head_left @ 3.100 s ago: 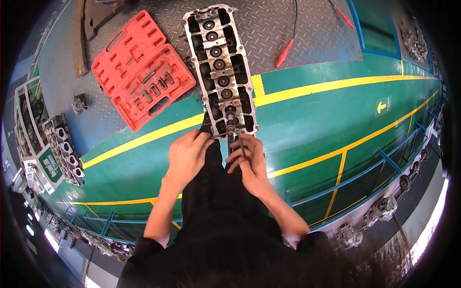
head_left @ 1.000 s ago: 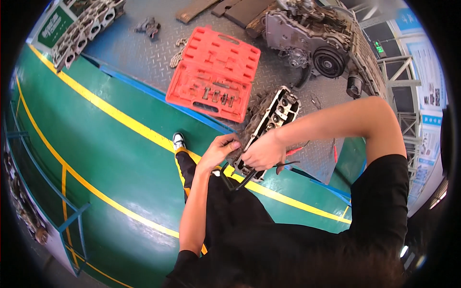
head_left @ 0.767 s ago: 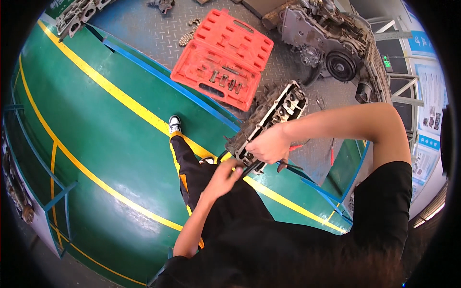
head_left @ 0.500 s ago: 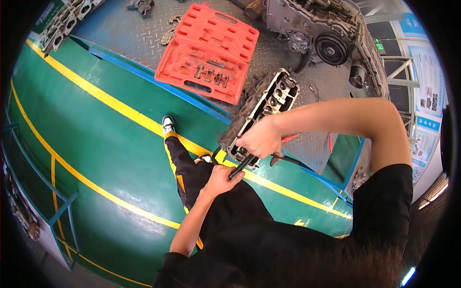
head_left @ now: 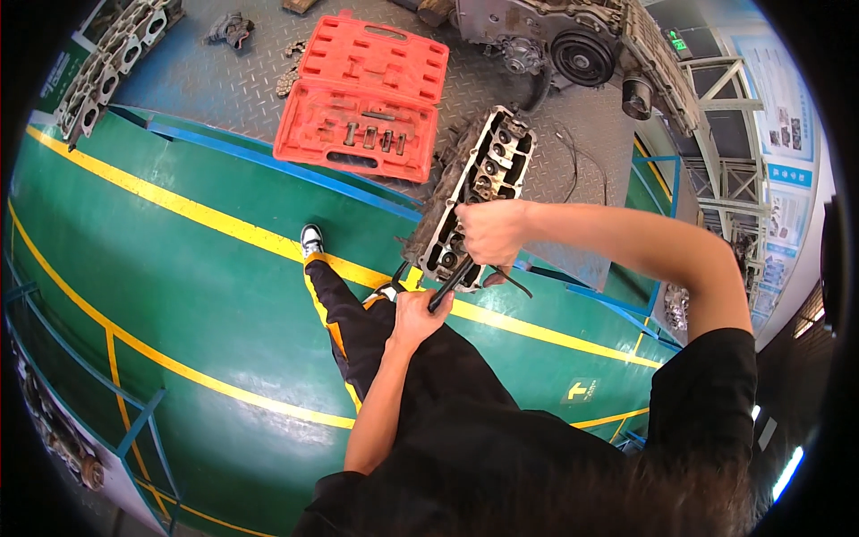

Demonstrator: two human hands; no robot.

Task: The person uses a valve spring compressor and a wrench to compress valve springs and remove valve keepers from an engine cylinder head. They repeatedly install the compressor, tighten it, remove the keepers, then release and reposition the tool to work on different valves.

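Note:
A dirty metal cylinder head [head_left: 512,143] lies at the edge of the metal plate, tilted away to the upper right, its valve recesses facing up. My left hand [head_left: 418,319] is closed round the black handle [head_left: 455,284] of a tool that runs over the near end of the cylinder head. Over the middle of that part, my right hand [head_left: 495,230] is curled into a fist; what it grips is hidden behind the fingers. A thin dark bar [head_left: 513,281] sticks out just below the right hand, and its other end is covered.
An open red tool case [head_left: 295,134] with several metal pieces lies left of the cylinder head. A large engine [head_left: 537,22] stands behind. Blue frame rails [head_left: 242,143] edge the plate. A metal part with oval openings [head_left: 107,87] is at far left. Thin cables [head_left: 573,166] lie at right.
My view has shifted, moving the case and engine leftward in the picture. My right fist sits slightly farther up the cylinder head. The left hand keeps its hold on the black handle.

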